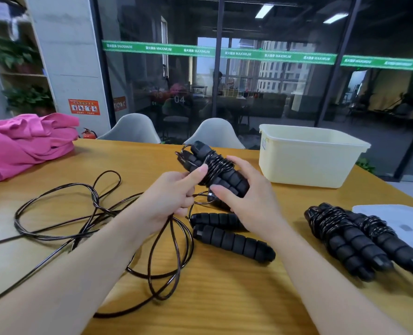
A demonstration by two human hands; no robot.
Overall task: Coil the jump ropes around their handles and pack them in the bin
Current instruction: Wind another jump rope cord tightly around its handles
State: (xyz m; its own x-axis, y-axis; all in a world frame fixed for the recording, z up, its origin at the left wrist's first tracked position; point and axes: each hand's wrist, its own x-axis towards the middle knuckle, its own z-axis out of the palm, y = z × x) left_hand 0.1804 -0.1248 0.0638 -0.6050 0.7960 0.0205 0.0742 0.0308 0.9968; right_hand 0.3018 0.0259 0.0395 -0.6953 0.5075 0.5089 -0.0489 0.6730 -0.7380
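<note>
Far left of the left hand: pink cloth point(26, 141) heaped on the desk point(224, 298).

Left of and below the left hand: loose rope point(84, 213) sprawled in tangled loops, one strand running up into the grip.

Left hand point(169, 197): clamped on the rope, thumb pressed against the windings.

Between the hands: half-wound handle pair point(215, 170), raised off the desk.

Right hand point(246, 189): curled round the lower end of the held handles.

Beneath the hands: second handle pair point(232, 235), uncoiled, lying flat.

Right of the right hand: two coiled bundles point(360, 240), not yet packed; beyond them, the bin point(309, 160), apparently empty.

Risks: snagging at the knotted loops on pulling slack; windings slipping off the handles on any easing of thumb pressure; second pair dragged along by crossed strands.
</note>
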